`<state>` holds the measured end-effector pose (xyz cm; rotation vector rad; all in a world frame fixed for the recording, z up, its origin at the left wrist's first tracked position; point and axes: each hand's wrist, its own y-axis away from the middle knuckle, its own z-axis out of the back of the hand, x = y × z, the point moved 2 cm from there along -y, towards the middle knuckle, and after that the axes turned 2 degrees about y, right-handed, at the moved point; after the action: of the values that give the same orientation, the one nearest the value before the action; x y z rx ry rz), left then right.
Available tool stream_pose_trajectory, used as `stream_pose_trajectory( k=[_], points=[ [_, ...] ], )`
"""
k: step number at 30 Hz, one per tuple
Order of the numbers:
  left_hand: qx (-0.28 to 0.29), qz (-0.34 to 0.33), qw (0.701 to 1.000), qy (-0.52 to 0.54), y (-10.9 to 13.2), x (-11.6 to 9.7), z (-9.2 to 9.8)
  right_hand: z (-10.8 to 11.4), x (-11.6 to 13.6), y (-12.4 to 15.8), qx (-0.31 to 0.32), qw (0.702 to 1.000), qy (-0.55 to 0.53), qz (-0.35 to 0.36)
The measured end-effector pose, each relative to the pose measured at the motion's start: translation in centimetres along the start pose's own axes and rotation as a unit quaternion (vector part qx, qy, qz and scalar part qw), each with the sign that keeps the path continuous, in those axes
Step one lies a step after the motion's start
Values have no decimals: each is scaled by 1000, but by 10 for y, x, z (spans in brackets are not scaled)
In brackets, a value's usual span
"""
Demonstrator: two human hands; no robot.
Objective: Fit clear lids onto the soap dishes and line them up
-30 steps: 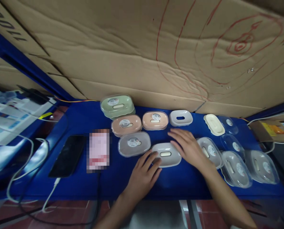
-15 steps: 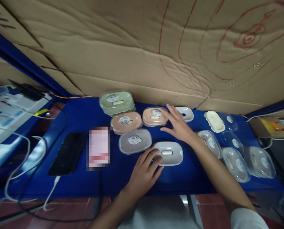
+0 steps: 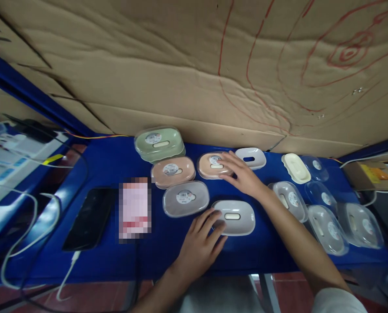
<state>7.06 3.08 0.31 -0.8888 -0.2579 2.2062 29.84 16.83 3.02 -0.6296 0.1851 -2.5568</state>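
Note:
My left hand [image 3: 198, 245] lies with fingers apart at the left end of an uncovered grey soap dish [image 3: 242, 227]. Its fingertips overlap the rim. A pale oblong insert [image 3: 232, 216] shows in the middle of that dish. My right hand [image 3: 241, 174] reaches further back, its fingers curled over the right end of a peach soap box [image 3: 207, 167] with a clear lid and round label. The thumb is at the near side of that box. Just behind this hand sits a white dish [image 3: 259, 161] with an oblong slot.
Left of my hands are a lidded grey box [image 3: 172, 204], another peach box [image 3: 182, 174] and a green one [image 3: 172, 137]. Several lidded boxes [image 3: 324, 230], clear lids [image 3: 315, 168] and a cream insert [image 3: 296, 168] lie right. A phone [image 3: 87, 219] with cable lies left; a cardboard wall [image 3: 167, 87] stands behind.
My right hand has come down and left, its fingers closing over the right end of the peach box. My left hand stays by the grey dish. The view has shifted slightly.

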Motion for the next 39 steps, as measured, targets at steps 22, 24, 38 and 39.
stream_pose_trajectory(
  k=[22, 24, 38, 39],
  points=[
    [-4, -2, 1000, -3, 0, 0, 0, -28, -2, -5, -12, 977, 212, -30],
    [-3, -4, 1000, -4, -1, 0, 0, -30, -3, -12, 11, 976, 215, -29],
    [-24, -14, 1000, -7, 0, 4, 0, 87, -12, 40, -16, 973, 188, -136],
    [-27, -15, 1000, -6, -1, 5, 0, 107, -26, 69, -22, 954, 217, -207]
  ],
)
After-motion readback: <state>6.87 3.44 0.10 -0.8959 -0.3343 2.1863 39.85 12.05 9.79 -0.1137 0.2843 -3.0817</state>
